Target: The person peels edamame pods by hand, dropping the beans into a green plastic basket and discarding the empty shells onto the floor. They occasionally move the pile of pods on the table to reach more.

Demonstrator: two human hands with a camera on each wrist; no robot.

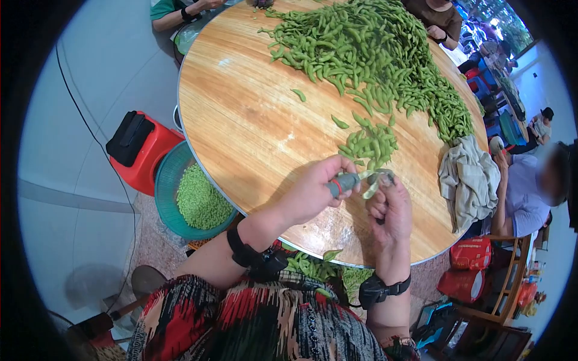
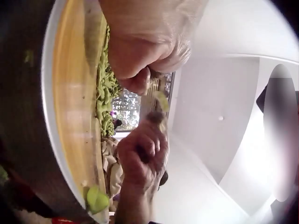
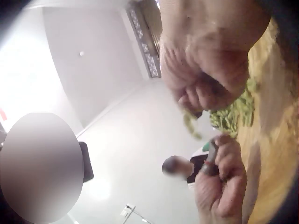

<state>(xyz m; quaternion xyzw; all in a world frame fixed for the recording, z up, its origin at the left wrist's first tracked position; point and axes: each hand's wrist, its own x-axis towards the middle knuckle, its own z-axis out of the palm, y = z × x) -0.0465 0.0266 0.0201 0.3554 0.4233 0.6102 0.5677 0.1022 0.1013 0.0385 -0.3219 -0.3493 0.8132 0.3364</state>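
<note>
My two hands face each other over the near edge of the round wooden table (image 1: 241,102). The right hand (image 1: 392,210) pinches a green soybean pod (image 3: 189,125) at its fingertips, and a grey cover shows on its thumb. Close to the pod, the left hand (image 1: 307,195) has curled fingers and a grey-green finger cover (image 1: 343,184) with a red band. I cannot tell whether the left fingertips grip the pod. Just beyond the hands lies a small group of pods (image 1: 373,144), with a large heap of pods (image 1: 361,45) farther back.
At the left, a teal basket (image 1: 164,201) holds shelled beans (image 1: 201,198) beside a red stool (image 1: 135,165). A crumpled cloth (image 1: 466,174) lies at the table's right edge. More pods (image 1: 307,265) are below the near edge, by my lap. Other people sit around the table.
</note>
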